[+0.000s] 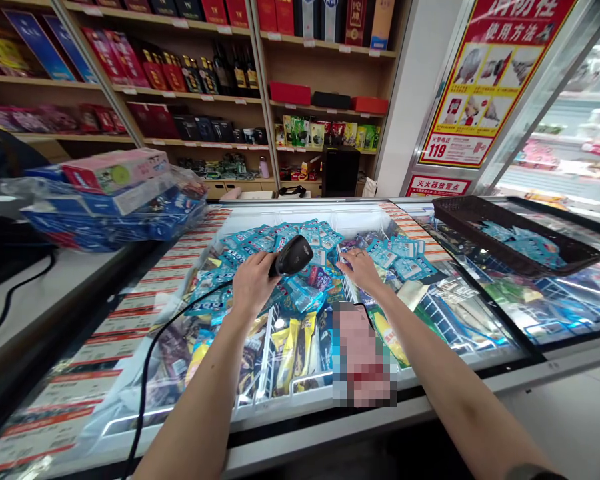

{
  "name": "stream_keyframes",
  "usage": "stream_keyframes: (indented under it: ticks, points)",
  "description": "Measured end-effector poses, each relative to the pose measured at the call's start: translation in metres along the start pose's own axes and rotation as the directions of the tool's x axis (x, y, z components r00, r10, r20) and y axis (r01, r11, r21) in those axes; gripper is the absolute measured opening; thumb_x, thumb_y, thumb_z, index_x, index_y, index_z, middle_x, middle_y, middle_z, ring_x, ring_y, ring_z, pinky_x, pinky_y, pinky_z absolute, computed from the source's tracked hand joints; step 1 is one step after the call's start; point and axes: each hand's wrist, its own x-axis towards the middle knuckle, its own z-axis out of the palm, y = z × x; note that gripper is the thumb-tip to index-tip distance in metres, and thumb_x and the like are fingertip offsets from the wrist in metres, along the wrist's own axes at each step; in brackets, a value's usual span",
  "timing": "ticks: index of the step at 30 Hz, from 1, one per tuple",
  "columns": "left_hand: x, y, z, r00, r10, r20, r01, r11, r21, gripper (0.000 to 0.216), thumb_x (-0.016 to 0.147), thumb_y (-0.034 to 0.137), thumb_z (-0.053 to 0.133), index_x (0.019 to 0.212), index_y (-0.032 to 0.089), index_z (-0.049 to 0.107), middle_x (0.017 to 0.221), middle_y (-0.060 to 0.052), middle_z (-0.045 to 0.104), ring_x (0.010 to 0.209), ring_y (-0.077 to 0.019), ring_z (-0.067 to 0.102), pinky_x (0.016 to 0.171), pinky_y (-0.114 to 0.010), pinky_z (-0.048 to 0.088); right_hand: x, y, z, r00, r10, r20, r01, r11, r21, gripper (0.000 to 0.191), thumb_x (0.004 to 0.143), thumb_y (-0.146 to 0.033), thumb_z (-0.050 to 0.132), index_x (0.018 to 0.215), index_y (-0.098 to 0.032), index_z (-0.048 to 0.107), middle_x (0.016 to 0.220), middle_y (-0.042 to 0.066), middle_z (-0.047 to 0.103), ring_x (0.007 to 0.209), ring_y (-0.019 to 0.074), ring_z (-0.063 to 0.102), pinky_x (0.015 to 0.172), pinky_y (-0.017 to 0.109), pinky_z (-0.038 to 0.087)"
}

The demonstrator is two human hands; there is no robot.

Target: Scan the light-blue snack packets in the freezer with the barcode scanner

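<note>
My left hand [253, 285] is wrapped round a black handheld barcode scanner [296, 255], whose head points right over the freezer's glass top. Its black cable [153, 353] loops down toward the front left. Many small blue-teal packets [265, 239] lie spread across the glass around the scanner. Farther right, my right hand [364, 272] reaches over the glass with fingers stretched and thumb apart, holding nothing visible. Another group of blue-teal packets [403, 257] is just right of it; contact cannot be made out.
A pixelated pink flat object [364, 353] lies at the freezer's front edge. A dark basket [445, 217] holding more blue packets stands at right. Plastic-wrapped boxes [115, 200] are stacked at left. Price labels [145, 300] line the glass. Stocked shelves [190, 93] rise behind.
</note>
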Motion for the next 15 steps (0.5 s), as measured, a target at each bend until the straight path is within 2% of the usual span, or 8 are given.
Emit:
stream_keyframes:
  ticks: [4, 9, 12, 15]
  points:
    - [0.0, -0.002, 0.0, 1.0, -0.002, 0.001, 0.002, 1.0, 0.002, 0.034, 0.077, 0.026, 0.057, 0.11, 0.02, 0.056, 0.098, -0.008, 0.062, 0.096, -0.0265, 0.056, 0.079, -0.035, 0.043, 0.017, -0.005, 0.01, 0.999, 0.032, -0.008, -0.032, 0.999, -0.007, 0.05, 0.087, -0.06, 0.04, 0.11, -0.023, 0.065, 0.103, 0.011, 0.063, 0.109, 0.0252, 0.048, 0.097, 0.042, 0.032]
    - [0.0, -0.004, 0.001, 1.0, -0.011, 0.003, 0.011, 1.0, -0.005, 0.033, 0.077, 0.027, 0.057, 0.109, 0.02, 0.057, 0.098, -0.009, 0.062, 0.095, -0.0262, 0.056, 0.079, -0.035, 0.043, 0.027, -0.014, 0.019, 0.996, 0.081, 0.02, -0.082, 0.996, 0.029, 0.054, 0.083, -0.064, 0.043, 0.118, -0.028, 0.061, 0.109, 0.01, 0.06, 0.106, 0.0259, 0.047, 0.095, 0.041, 0.033]
    - [0.0, -0.004, 0.001, 1.0, -0.001, 0.013, 0.001, 1.0, -0.001, 0.033, 0.077, 0.028, 0.057, 0.109, 0.02, 0.057, 0.097, -0.008, 0.062, 0.095, -0.0263, 0.056, 0.078, -0.035, 0.043, 0.03, -0.018, 0.021, 0.992, 0.11, 0.054, -0.112, 0.993, 0.025, 0.067, 0.074, -0.073, 0.047, 0.126, -0.031, 0.055, 0.116, 0.011, 0.055, 0.108, 0.0286, 0.045, 0.093, 0.043, 0.033]
    - [-0.001, -0.003, 0.001, 1.0, 0.002, 0.015, -0.002, 1.0, 0.009, 0.033, 0.077, 0.029, 0.058, 0.109, 0.02, 0.057, 0.097, -0.008, 0.062, 0.095, -0.0263, 0.056, 0.078, -0.035, 0.042, 0.035, -0.018, 0.02, 0.984, 0.129, 0.121, -0.133, 0.991, 0.029, 0.074, 0.064, -0.076, 0.055, 0.124, -0.034, 0.055, 0.117, 0.01, 0.053, 0.108, 0.0299, 0.043, 0.091, 0.044, 0.033]
